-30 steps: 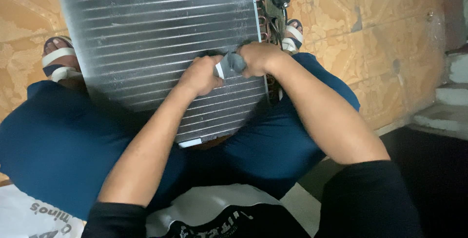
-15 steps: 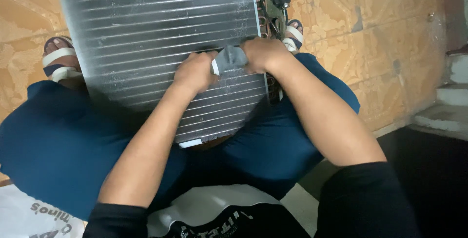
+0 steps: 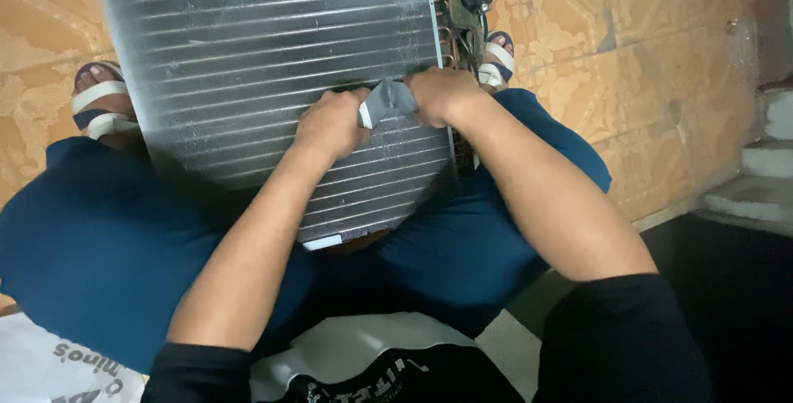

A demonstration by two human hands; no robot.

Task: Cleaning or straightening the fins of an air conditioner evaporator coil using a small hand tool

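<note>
Compared with a second ago, the grey cloth point(image 3: 387, 101) is seen shifted toward 12 o'clock across the finned coil panel point(image 3: 273, 56) — carried by both hands. The left hand point(image 3: 330, 125) and right hand point(image 3: 443, 93) are found slightly higher, still clenched on it.

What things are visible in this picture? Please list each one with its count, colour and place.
finned coil panel: one, silver-grey, leaning against the knees, centre top
grey cloth: one, grey with a white edge, pressed on the panel between both hands
copper tubing: one cluster, brownish, panel's right edge
floor tiles: many, tan patterned, around the panel
sandals: two, white-strapped, either side of the panel
trousers: one pair, blue, lower centre
left hand: one, gripping the cloth
right hand: one, gripping the cloth
</note>
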